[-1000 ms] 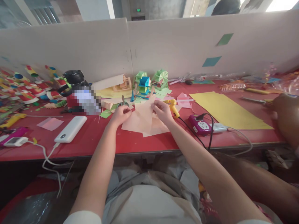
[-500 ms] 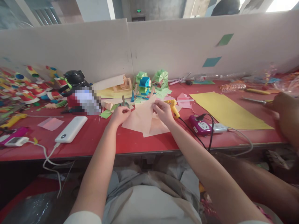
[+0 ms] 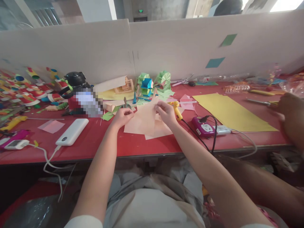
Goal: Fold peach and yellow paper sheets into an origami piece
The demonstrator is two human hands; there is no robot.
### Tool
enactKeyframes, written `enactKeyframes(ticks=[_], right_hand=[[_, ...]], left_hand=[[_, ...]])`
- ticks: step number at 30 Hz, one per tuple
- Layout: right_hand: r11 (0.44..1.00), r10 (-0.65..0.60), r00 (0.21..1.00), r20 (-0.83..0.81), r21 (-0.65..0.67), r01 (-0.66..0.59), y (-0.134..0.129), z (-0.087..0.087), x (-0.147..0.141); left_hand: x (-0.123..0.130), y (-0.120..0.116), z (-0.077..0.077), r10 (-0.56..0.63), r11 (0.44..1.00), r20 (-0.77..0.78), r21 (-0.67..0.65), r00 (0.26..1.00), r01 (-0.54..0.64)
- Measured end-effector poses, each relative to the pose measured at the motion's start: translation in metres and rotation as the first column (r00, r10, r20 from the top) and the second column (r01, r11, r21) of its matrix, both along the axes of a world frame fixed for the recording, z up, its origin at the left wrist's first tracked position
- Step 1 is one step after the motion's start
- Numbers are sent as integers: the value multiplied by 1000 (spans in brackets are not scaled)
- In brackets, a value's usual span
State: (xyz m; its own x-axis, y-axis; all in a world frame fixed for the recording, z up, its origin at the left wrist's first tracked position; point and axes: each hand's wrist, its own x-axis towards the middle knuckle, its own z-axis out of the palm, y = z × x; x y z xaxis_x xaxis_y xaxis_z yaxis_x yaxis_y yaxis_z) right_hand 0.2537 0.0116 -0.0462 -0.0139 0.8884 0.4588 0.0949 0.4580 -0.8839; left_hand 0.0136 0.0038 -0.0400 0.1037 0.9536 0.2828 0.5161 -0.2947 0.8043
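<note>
Between my hands is a pale peach sheet of paper (image 3: pixel 142 119), over the near part of the red table. My left hand (image 3: pixel 123 117) pinches its left edge with fingers closed. At the upper right edge, my right hand (image 3: pixel 165 112) grips the same sheet between thumb and fingers. Another peach sheet (image 3: pixel 159 131) lies partly beneath it. Just behind my left hand are scissors (image 3: pixel 125 103), mostly hidden. A yellow glue gun (image 3: pixel 177 110) lies right beside my right hand. Folded green paper shapes (image 3: pixel 163 77) and a blue one (image 3: pixel 147 84) stand behind.
A white power bank (image 3: pixel 72 132) and a black-lidded bottle (image 3: pixel 75 79) are on the left. To the right are a purple socket block (image 3: pixel 203 127) with cables and yellow sheets (image 3: pixel 232 112). Another person's hand (image 3: pixel 293 114) holds scissors at the far right.
The held sheet's lower edge has settled slightly, lying flatter over the sheet beneath. Both my hands stay almost in place on the paper.
</note>
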Motion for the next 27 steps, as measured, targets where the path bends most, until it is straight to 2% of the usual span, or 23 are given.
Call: enactKeyframes(ticks=[6, 12, 15, 17, 20, 23, 25, 27], right_hand=[[998, -42, 999, -24, 45, 43, 5, -4, 0], [988, -131, 988, -87, 74, 137, 9, -2, 8], [978, -174, 972, -160, 86, 189, 11, 0, 13], [981, -157, 970, -188, 82, 175, 12, 0, 14], [987, -129, 967, -221, 63, 146, 14, -1, 14], [986, -146, 957, -252, 45, 162, 16, -3, 14], [989, -140, 947, -288, 7, 148, 17, -5, 15], [994, -108, 930, -351, -40, 100, 17, -4, 16]], left_hand=[[-2, -1, -1, 4, 997, -48, -76, 999, -8], [-8, -1, -3, 15, 989, -185, -140, 983, -41], [-12, 2, -7, 18, 993, -200, -114, 980, -42], [-13, 4, -9, 60, 996, -177, -50, 982, -69], [-12, 6, -8, 208, 977, -85, 63, 974, -203], [-7, 6, -2, 319, 945, 146, 23, 937, -325], [-2, 4, 2, 314, 949, 322, -82, 893, -304], [2, 2, 6, 246, 969, 430, -133, 869, -208]])
